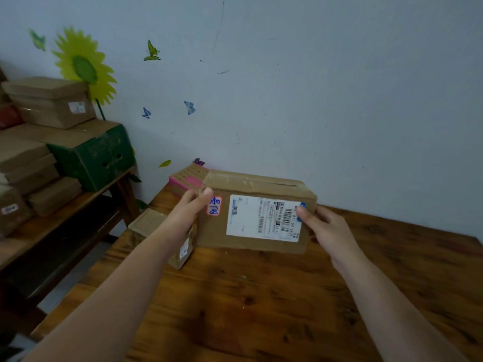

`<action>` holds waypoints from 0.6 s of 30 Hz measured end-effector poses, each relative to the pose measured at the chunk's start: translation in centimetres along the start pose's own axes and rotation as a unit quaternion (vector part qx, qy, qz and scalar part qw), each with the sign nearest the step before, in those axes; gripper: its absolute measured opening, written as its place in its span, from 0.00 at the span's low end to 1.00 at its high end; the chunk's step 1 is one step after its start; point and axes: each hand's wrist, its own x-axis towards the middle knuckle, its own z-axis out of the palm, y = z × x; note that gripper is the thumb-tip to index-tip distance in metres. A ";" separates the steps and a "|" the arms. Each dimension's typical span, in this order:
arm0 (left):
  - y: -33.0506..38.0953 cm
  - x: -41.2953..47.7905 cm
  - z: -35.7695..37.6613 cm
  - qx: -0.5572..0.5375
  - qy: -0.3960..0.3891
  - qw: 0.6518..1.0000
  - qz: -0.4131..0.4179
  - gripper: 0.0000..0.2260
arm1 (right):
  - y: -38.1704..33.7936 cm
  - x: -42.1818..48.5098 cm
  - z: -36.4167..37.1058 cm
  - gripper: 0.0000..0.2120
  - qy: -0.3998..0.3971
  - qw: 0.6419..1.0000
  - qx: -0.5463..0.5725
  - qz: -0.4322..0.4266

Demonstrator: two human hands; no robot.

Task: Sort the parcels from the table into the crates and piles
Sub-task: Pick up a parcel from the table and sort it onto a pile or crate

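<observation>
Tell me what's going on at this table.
A person holds a cardboard parcel by its ends, left hand and right hand each with a thumb on the labelled face, which is turned toward the camera. Whether it rests on the wooden table or is just lifted is unclear. A smaller parcel and a pink-edged box lie on the table, while more cartons sit stacked on the bench to the left.

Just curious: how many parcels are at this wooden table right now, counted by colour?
Brown cardboard parcels: 2, the large brown cardboard parcel with a white label gripped by the left hand and right hand, and the small brown cardboard parcel at the wooden table edge.
Pink-edged cardboard parcel: 1.
Total: 3.
</observation>
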 end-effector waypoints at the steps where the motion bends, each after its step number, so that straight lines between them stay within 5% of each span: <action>1: -0.2 -0.1 0.0 -0.003 -0.013 1.000 -0.002 0.23 | 0.1 -0.1 -0.1 0.06 0.001 1.000 0.000 0.003; 5: -1.3 0.2 -0.1 -0.012 -0.018 1.000 -0.007 0.24 | 0.7 -0.5 -0.2 0.10 -0.001 1.000 0.009 0.022; 9: -3.0 0.9 -0.4 0.000 -0.075 0.997 -0.028 0.39 | 1.4 -0.7 -0.6 0.08 0.000 0.998 0.051 0.049; 12: -4.5 1.2 0.2 0.025 -0.113 0.992 -0.056 0.40 | 2.1 -0.9 -1.1 0.11 0.003 0.993 0.093 0.068; 18: -6.5 1.4 3.6 -0.126 -0.112 0.980 -0.108 0.24 | 4.3 -2.7 -1.6 0.45 0.108 0.966 0.219 0.084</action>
